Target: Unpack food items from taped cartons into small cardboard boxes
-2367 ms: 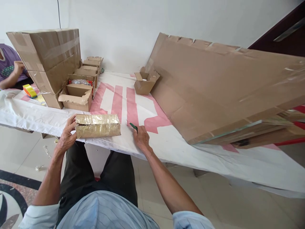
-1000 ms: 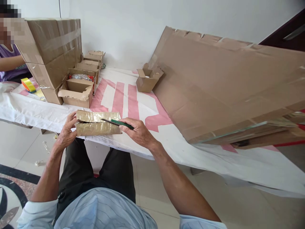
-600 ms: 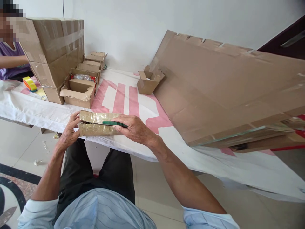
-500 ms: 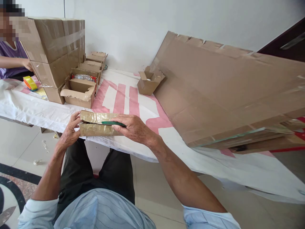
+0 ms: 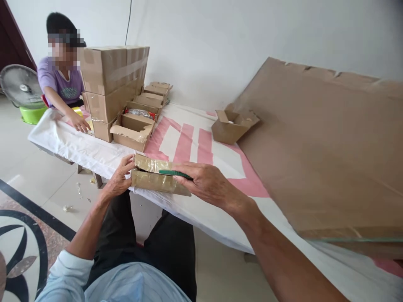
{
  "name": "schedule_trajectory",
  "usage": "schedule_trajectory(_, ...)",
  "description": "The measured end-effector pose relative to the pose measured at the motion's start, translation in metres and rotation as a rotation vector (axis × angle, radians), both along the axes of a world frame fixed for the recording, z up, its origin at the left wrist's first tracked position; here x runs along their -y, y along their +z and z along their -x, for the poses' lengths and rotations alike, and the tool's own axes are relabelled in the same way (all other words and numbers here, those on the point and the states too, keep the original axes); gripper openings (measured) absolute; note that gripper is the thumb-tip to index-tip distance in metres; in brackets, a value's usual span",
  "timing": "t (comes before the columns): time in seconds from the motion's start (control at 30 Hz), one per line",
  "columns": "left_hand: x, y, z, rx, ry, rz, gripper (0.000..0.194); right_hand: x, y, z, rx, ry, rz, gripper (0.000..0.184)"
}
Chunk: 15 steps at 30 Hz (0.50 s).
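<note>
A small cardboard box (image 5: 151,181) with shiny clear tape over it lies at the table's front edge, a dark gap running along its seam. My left hand (image 5: 121,176) is closed around its left end, fingers over the corner. In my right hand (image 5: 204,180) is a green-handled utility knife (image 5: 174,173), held low along the seam toward the box's right part. The blade is too small to make out clearly. Behind the box stands an open, torn-edged cardboard box (image 5: 132,131).
Stacked taped cartons (image 5: 110,79) stand at the left, with opened boxes (image 5: 153,94) behind. Another open box (image 5: 231,128) sits near a large leaning cardboard sheet (image 5: 315,159). Across the table, a co-worker's hand (image 5: 78,121) rests by the cartons. A fan (image 5: 23,87) stands farther left.
My view has swung left, so everything appears farther right and the co-worker and fan show more fully. The co-worker's hand has reached down to the tabletop. My grip on box and knife looks the same.
</note>
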<state>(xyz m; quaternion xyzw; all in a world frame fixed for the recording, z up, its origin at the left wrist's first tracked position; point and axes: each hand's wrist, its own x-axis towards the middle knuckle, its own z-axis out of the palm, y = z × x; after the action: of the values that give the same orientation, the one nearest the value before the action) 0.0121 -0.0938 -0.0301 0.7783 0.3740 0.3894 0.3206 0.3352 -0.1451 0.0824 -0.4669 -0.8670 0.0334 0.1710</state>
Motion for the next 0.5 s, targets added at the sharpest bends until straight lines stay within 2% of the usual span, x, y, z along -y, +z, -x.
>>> schedule_trajectory(0.13,0.0,-0.004,-0.001,-0.014,0.016,-0.014,0.06,-0.002,0.006,0.008,0.136,-0.042,0.042,0.039)
schedule_trajectory(0.3,0.002,0.001,-0.002,-0.012,0.005,-0.017,0.052,-0.01,0.011,0.017,0.287,-0.091,0.048,0.033)
schedule_trajectory(0.5,-0.004,0.005,-0.001,-0.028,-0.009,-0.017,0.043,-0.024,0.01,0.018,0.297,-0.037,-0.006,0.021)
